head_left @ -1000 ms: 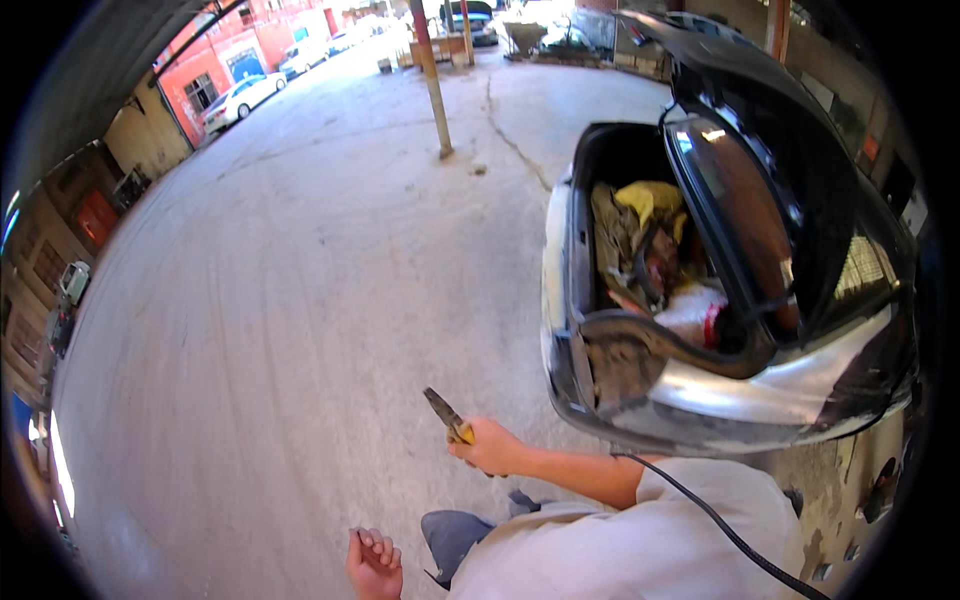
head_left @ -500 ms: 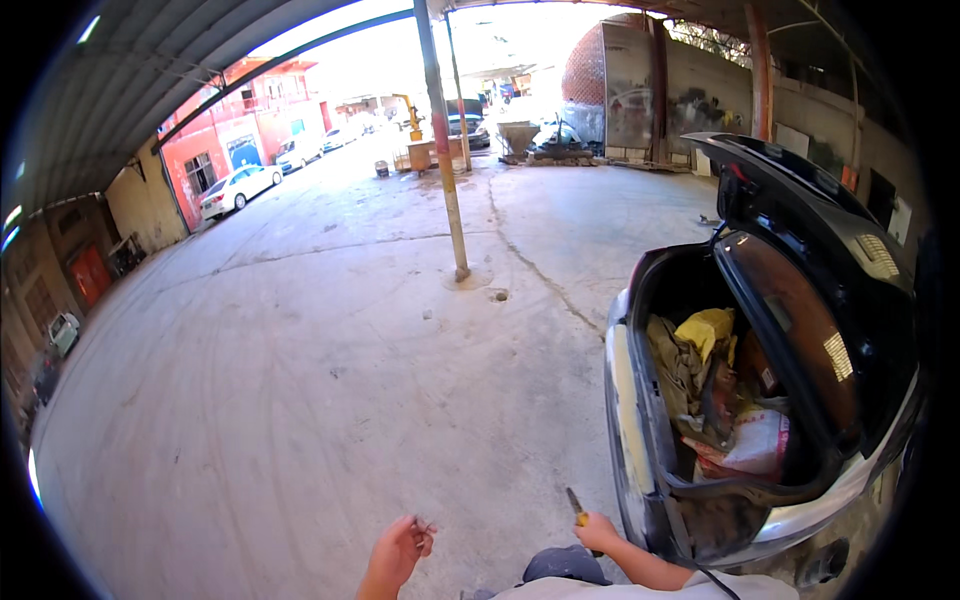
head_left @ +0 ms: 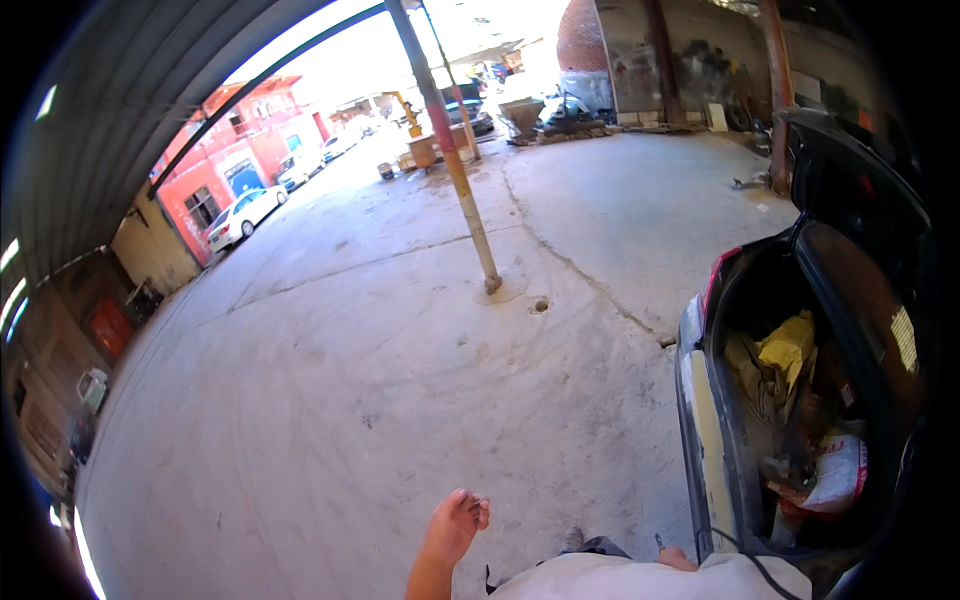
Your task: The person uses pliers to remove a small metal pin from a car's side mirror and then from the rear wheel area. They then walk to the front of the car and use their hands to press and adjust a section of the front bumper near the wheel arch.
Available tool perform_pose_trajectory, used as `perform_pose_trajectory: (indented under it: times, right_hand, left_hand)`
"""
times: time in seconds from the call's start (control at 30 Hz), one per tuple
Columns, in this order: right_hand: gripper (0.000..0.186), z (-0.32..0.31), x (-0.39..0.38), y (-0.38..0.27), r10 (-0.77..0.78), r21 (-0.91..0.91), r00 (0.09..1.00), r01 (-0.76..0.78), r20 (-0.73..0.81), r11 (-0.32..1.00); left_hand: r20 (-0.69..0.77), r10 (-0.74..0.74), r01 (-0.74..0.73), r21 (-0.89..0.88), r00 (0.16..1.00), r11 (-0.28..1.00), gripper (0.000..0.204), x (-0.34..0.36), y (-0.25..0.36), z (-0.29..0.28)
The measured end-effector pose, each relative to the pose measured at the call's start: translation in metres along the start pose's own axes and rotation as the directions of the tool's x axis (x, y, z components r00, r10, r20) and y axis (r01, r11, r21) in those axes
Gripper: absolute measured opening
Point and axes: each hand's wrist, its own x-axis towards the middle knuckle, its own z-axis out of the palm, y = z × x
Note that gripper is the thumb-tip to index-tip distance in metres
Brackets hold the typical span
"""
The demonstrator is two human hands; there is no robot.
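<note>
The right hand (head_left: 677, 560) has dropped lower and to the right since half a second ago, slipping mostly behind the pale cloth shirt (head_left: 640, 580), while the left hand (head_left: 458, 525) appears farther right and slightly higher. The turning view also pushes the car toward the right edge. The shift appears to leave the slim hand tool (head_left: 659, 541) low beside the worker's body, only its narrow tip showing, with no visible contact with the bodywork.

The right grip, partly hidden, looks closed around the tool. The left grip is loosely curled; whether it pinches something tiny cannot be told. A black cable (head_left: 762, 565) crosses the shirt in a smooth curve.

Just beyond, a matte cream strip (head_left: 708, 440) runs along the dark car's rear edge. Under the raised lid (head_left: 850, 165), the trunk (head_left: 765, 275) holds a glossy white-and-red sack (head_left: 838, 475), crumpled olive cloth (head_left: 757, 375) and creased yellow material (head_left: 788, 345).

Dusty, scuffed concrete (head_left: 400, 400) stretches past a round hole (head_left: 541, 305) to a tilted-looking, red-and-yellow pole (head_left: 460, 180) with worn paint. Farther off, a smooth white sedan (head_left: 245, 215) sits before a red building (head_left: 265, 140).
</note>
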Motion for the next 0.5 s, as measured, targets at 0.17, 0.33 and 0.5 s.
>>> perform_pose_trajectory:
  times: [0.17, 0.33, 0.5]
  right_hand:
    - [0.031, -0.151, 0.044, -0.153, 0.089, 0.209, 0.973, -0.043, -0.213, 0.977]
    - [0.03, -0.262, 0.152, -0.246, 0.095, 0.329, 0.921, 0.038, -0.378, 0.943]
    - [0.032, -0.334, 0.195, -0.321, 0.241, 0.468, 0.949, -0.123, -0.201, 0.875]
  left_hand:
    - [-0.105, 0.156, -0.159, -0.025, 0.982, 0.987, 0.028, 0.105, 0.048, -0.036]
    - [-0.015, 0.192, -0.191, 0.052, 0.981, 0.98, 0.029, 0.253, 0.082, -0.039]
    - [0.055, 0.141, -0.151, 0.278, 0.988, 0.948, 0.023, 0.426, 0.137, 0.006]
